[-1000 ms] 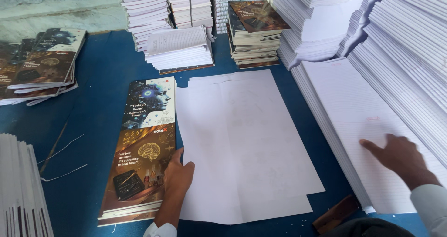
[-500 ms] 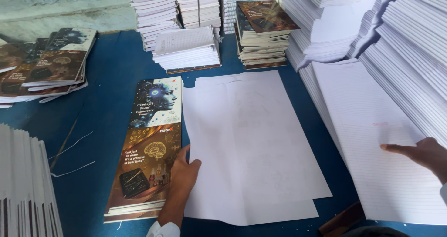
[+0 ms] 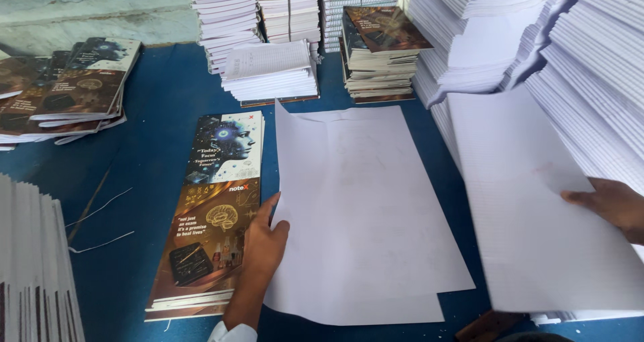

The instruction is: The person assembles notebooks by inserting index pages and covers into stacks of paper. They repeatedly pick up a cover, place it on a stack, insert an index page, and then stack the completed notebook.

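Blue table (image 3: 161,114) carries everything. Biggest: tall white ruled-paper stacks (image 3: 590,67) filling the right edge and far right corner. More white stacks (image 3: 225,13) along the far edge, with a lower pile of ruled sheets (image 3: 268,70) in front of them and a stack of bound notebooks (image 3: 379,53), dark printed cover on top, just to its right.

Centre of table: large blank white sheets (image 3: 365,214), lying flat, left edge curled up off the surface. Right of them, a ruled sheet (image 3: 530,201) lifted at a tilt over the low ruled pile at the right edge.

Left of centre: long pile of printed covers (image 3: 215,208), lying lengthwise, touching the blank sheets' left edge. Fanned covers (image 3: 67,90) at the far left edge. Upright page edges (image 3: 33,261) at the near left corner. Thin white threads (image 3: 100,221) between those and the cover pile.

Left hand (image 3: 265,241): fingers narrow, pinching the raised left edge of the blank sheets. Right hand (image 3: 607,204): at the ruled sheet's right edge, fingers on top; looks like it's holding it, grip underneath hidden.
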